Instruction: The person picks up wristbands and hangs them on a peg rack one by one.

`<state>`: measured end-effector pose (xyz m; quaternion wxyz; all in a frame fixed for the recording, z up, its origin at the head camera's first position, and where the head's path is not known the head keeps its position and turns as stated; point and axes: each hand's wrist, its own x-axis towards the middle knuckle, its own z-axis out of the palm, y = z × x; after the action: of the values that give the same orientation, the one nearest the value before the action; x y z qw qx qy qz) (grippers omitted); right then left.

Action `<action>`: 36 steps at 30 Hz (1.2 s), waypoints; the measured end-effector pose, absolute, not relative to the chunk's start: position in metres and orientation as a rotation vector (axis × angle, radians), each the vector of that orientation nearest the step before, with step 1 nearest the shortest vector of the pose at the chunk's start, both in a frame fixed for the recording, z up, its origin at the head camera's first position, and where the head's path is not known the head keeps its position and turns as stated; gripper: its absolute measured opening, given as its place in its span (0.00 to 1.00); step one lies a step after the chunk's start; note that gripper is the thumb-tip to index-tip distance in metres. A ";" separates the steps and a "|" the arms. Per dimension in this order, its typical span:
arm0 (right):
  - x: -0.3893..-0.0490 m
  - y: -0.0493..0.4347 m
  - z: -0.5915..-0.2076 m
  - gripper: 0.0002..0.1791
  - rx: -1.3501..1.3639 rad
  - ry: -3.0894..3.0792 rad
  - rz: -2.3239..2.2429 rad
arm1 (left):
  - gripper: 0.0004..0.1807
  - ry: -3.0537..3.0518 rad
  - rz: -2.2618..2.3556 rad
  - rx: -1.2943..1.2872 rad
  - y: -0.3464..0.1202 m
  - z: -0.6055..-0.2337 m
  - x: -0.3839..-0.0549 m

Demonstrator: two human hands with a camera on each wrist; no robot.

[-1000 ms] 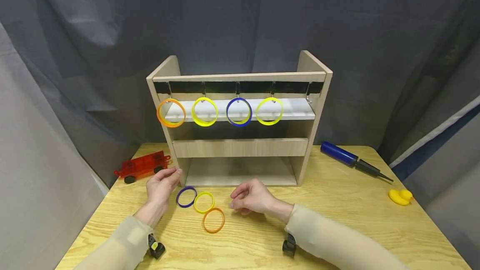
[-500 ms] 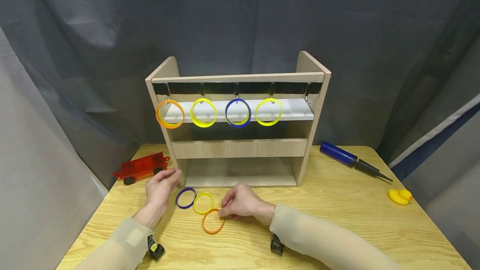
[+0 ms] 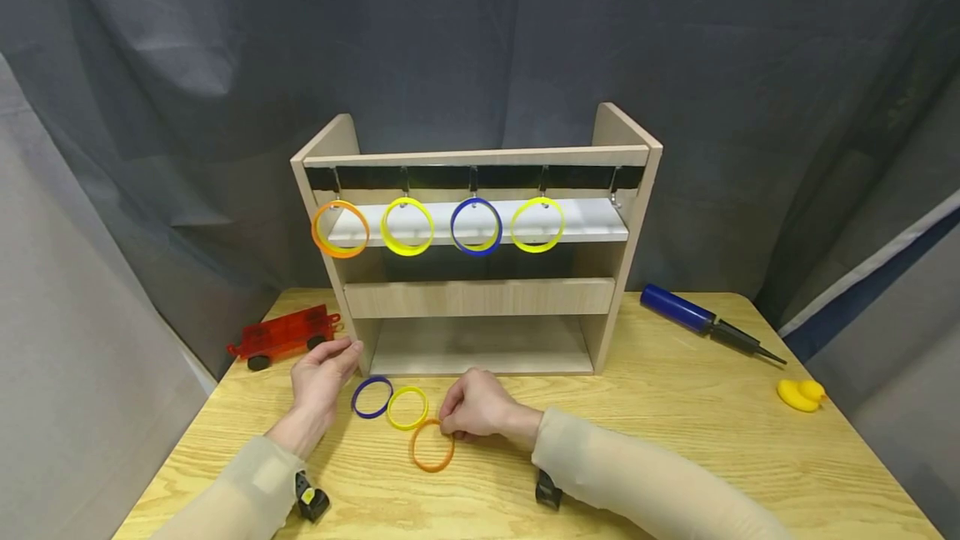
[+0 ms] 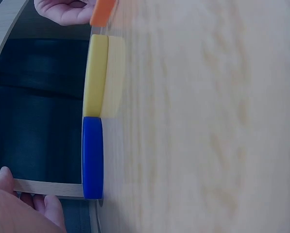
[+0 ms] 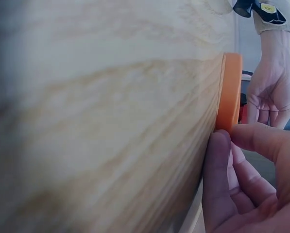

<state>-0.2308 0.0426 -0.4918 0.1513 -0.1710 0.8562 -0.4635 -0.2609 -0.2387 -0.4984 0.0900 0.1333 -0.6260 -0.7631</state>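
Observation:
My right hand [image 3: 480, 405] pinches the near-right edge of an orange ring [image 5: 230, 92] between thumb and index finger, low over the table. To its left a yellow ring [image 4: 96, 75] and a blue ring [image 4: 93, 158] lie flat in a row. At the rack's lower left corner, my left hand [image 3: 318, 377] grips the side panel [image 4: 47, 188] of the wooden rack [image 3: 480, 298], thumb on one face and fingers on the other. From the rack's hooks hang an orange ring [image 3: 341, 253], yellow rings [image 3: 407, 252] and a blue ring [image 3: 476, 252]; the rightmost hook [image 3: 614, 188] is bare.
Behind my left hand stands a red toy wagon [image 3: 288, 333] with black wheels. A blue hand pump [image 3: 678, 309] with a black nozzle lies right of the rack, and a yellow rubber duck [image 3: 799, 394] sits near the right table edge. Dark curtains [image 3: 480, 40] hang behind.
My right hand has moved left to the orange ring and taken hold of its edge. That ring has shifted slightly right, toward me. The left hand stays at the rack's side panel.

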 end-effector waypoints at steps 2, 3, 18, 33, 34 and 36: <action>-0.231 0.043 -0.492 0.09 -0.494 2.464 -1.323 | 0.11 -1.861 -2.268 0.397 -0.239 -0.499 -0.261; -0.230 0.043 -0.492 0.09 -0.494 2.464 -1.321 | 0.10 -1.864 -2.267 0.398 -0.239 -0.499 -0.261; -0.230 0.063 -0.488 0.07 -0.452 2.373 -1.400 | 0.09 -1.856 -2.274 0.393 -0.238 -0.500 -0.263; -0.233 0.107 -0.445 0.04 -0.493 2.323 -1.535 | 0.06 -1.901 -2.251 0.409 -0.239 -0.498 -0.260; -0.234 0.110 -0.440 0.04 -0.502 2.325 -1.538 | 0.06 -1.901 -2.250 0.410 -0.239 -0.498 -0.260; -0.234 0.116 -0.430 0.05 -0.518 2.334 -1.543 | 0.06 -1.899 -2.250 0.407 -0.238 -0.497 -0.261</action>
<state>-0.2340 0.1159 -0.4299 0.1474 -0.1800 0.8113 -0.5363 -0.2607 -0.2382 -0.4973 0.0844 0.1365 -0.6367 -0.7543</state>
